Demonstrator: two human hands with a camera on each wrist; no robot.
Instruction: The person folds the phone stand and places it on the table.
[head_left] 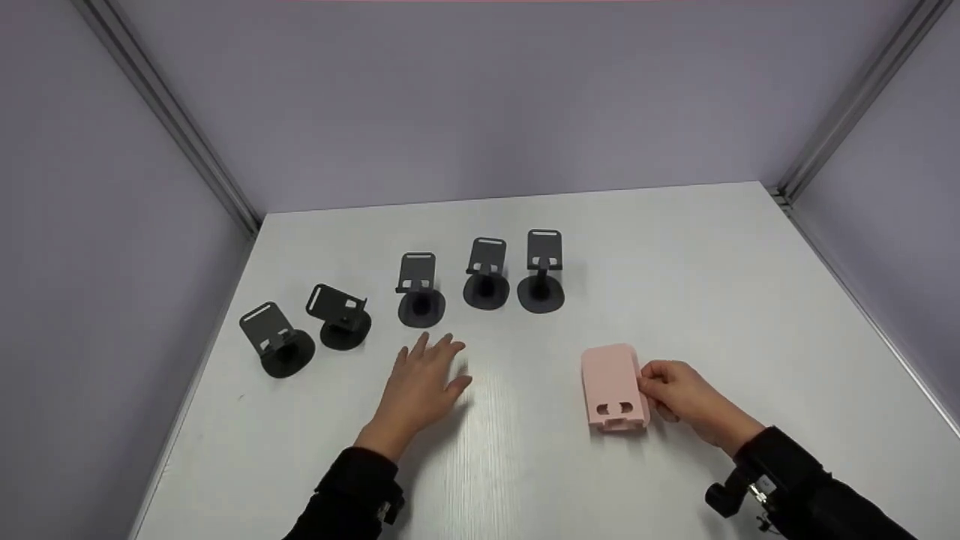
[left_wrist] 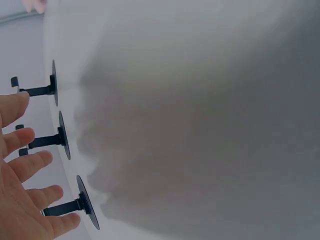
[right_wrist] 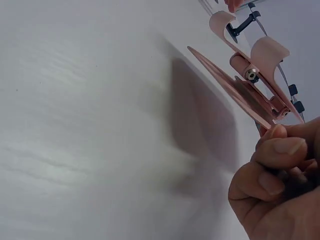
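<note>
A pink phone stand [head_left: 613, 390] sits folded low on the white table [head_left: 675, 255]. My right hand [head_left: 646, 379] pinches its right edge. The right wrist view shows the thumb and fingers of my right hand [right_wrist: 275, 150] closed on the rim of the pink stand [right_wrist: 240, 85], whose plate is tilted off the table. My left hand [head_left: 435, 360] lies flat on the table with fingers spread, just in front of a black phone stand [head_left: 418, 294], not touching it. In the left wrist view, my left hand [left_wrist: 25, 165] has straight fingers near black stands [left_wrist: 62, 137].
Several black phone stands form a row across the table's middle, from the leftmost stand [head_left: 277, 341] to the rightmost stand [head_left: 541, 274]. Grey walls with metal corner posts [head_left: 840, 112] enclose the table on three sides.
</note>
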